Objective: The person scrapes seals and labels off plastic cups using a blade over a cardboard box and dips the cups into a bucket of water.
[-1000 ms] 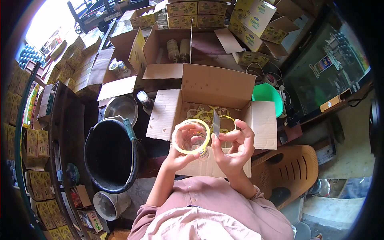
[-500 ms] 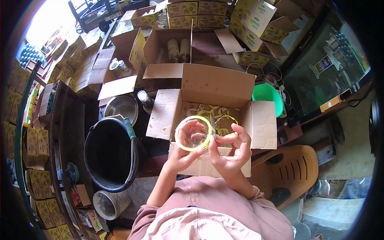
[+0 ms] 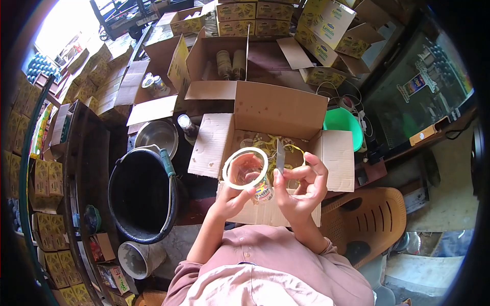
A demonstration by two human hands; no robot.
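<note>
My left hand (image 3: 234, 196) is wrapped round a clear plastic cup (image 3: 263, 191) with a printed label, its pale rim tilted up toward me. Between thumb and fingers, my right hand (image 3: 301, 191) pinches a flat grey blade (image 3: 280, 157), held upright just right of the rim. A thin yellow strip (image 3: 296, 148) hangs in a curve by the right fingertips. Below both hands stands an open cardboard box (image 3: 278, 109) with yellow strips inside.
A black bucket (image 3: 116, 196) with a teal handle grip stands at left, a metal bowl (image 3: 171, 137) behind it. A green basin (image 3: 343, 124) is right of the box, above a tan plastic chair (image 3: 380, 217). Printed cartons (image 3: 236, 28) are stacked at the back.
The blade has moved off the cup's rim to the right with my right hand. The rim, bright yellow before, now looks paler, and the cup is tilted so that its label shows more.
</note>
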